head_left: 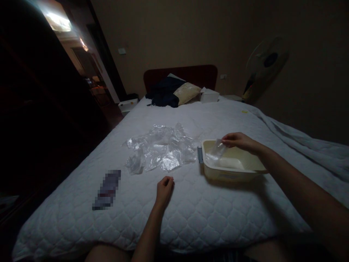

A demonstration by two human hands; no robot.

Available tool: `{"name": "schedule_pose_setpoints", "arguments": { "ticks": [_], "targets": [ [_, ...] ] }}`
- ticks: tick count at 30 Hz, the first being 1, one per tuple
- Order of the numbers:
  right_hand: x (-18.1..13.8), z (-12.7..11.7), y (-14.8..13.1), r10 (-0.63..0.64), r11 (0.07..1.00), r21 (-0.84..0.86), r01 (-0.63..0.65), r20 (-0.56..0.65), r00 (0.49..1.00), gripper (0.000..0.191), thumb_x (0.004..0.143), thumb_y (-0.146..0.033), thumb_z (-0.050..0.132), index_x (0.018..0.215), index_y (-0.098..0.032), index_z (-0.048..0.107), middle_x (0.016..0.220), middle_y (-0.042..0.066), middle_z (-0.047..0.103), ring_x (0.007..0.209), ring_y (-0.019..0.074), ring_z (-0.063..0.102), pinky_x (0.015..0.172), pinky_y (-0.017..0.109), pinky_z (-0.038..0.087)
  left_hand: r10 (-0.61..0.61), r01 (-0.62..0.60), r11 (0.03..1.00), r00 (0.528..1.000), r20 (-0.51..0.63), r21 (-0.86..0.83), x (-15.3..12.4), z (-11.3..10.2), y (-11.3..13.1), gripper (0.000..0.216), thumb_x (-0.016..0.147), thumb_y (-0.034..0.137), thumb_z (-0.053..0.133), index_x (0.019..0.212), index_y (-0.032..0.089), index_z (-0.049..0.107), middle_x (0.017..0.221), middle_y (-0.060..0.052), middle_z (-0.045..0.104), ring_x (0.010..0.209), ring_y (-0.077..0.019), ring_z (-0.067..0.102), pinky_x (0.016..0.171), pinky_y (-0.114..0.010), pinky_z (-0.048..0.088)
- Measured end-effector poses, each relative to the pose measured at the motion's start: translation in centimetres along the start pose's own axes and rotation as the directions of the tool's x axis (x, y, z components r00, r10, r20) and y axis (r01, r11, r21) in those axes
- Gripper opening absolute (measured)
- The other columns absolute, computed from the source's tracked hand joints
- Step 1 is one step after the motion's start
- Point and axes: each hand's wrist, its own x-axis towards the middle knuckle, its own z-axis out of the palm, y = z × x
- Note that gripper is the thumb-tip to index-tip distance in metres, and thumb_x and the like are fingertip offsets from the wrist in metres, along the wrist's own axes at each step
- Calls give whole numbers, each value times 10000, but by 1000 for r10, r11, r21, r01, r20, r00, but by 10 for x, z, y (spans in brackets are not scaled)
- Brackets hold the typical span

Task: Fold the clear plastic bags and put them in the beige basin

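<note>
2 hands in view, both the person's own. Right hand (237, 141) is over the far-left corner of a cream plastic tub (231, 176), with thumb and fingers pinched on the top edge of a small clear bag (215, 153). The bag hangs down into the tub, its lower end against the tub floor. 1 pale whitish lump (229, 162) lies inside the tub just beside the bag; can't tell what it is. A grey latch (200, 154) sits on the tub's left end wall.

Left hand (164, 190) rests on the white quilted mattress (218, 218), fingers curled into a loose fist with nothing visible in it. It's apart from the tub, down and left of it.

1 pile of crumpled clear plastic (160, 151) lies left of the tub, its edge near the latch; contact unclear. 1 dark flat object (107, 190), pixelated and unreadable, lies left of the left hand, well clear of the pile.

Far end of the bed: dark clothing (163, 94) heaped beside a yellowish pillow (187, 92), with a white box (209, 95) to the right of the pillow, all in front of a dark red headboard (191, 72). A standing fan (268, 63) is at the right wall. The room is dim, so fine detail is poor.
</note>
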Motion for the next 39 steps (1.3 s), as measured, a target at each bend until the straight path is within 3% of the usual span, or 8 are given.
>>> {"name": "schedule_pose_setpoints", "arguments": {
  "ticks": [4, 8, 17, 21, 24, 29, 39],
  "targets": [
    [18, 6, 13, 56, 998, -21, -53, 169, 984, 314, 626, -422, 638, 753, -135, 647, 656, 33, 613, 571, 112, 533, 560, 248, 431, -2, 2, 1000, 1000, -15, 27, 1, 0, -2, 323, 734, 432, 519, 581, 148, 525, 531, 22, 491, 529, -100, 440, 513, -203, 336],
    [38, 26, 36, 45, 949, -313, 48, 285, 957, 320, 695, -416, 556, 747, -109, 627, 633, 27, 595, 558, 109, 515, 537, 232, 413, -11, 12, 1000, 1000, -29, 29, 2, 1, -6, 351, 732, 463, 503, 589, 143, 530, 533, 19, 496, 519, -101, 447, 501, -206, 337],
    [42, 53, 54, -48, 821, -561, 102, 110, 993, 47, 670, -172, 586, 686, -141, 617, 763, 84, 639, 742, 195, 547, 666, 282, 388, 24, -23, 999, 999, -28, 26, 2, 1, -12, 339, 747, 445, 496, 586, 149, 523, 537, 27, 501, 527, -98, 453, 507, -203, 334],
    [37, 51, 44, -43, 821, -569, 54, 33, 999, 80, 672, -144, 582, 741, -159, 618, 865, 91, 642, 869, 224, 555, 710, 280, 391, 26, -25, 999, 999, -31, 33, 2, 1, -14, 336, 751, 439, 493, 587, 148, 525, 539, 28, 502, 526, -96, 451, 509, -201, 330],
    [37, 50, 33, 28, 859, -511, -12, 22, 999, 122, 747, -166, 507, 819, -147, 603, 874, 96, 640, 807, 191, 586, 669, 265, 427, 29, -28, 999, 999, -21, 45, 2, 1, -14, 338, 760, 434, 483, 583, 148, 518, 537, 29, 491, 524, -95, 443, 502, -199, 323],
    [34, 58, 26, 272, 908, -368, -202, 151, 950, 106, 747, -118, 508, 820, -117, 585, 657, 53, 633, 571, 128, 606, 551, 234, 489, 24, -23, 998, 999, -21, 60, 2, 1, -12, 332, 762, 428, 481, 587, 149, 518, 529, 30, 479, 522, -98, 439, 500, -200, 323],
    [45, 86, 51, 530, 823, -335, -458, 166, 832, 319, 627, 13, 576, 919, -115, 564, 515, -29, 534, 501, 122, 568, 540, 266, 502, 22, -20, 999, 999, -40, 40, 2, 2, -16, 333, 755, 440, 487, 600, 149, 532, 535, 36, 481, 519, -92, 440, 499, -196, 324]
  ]
}}
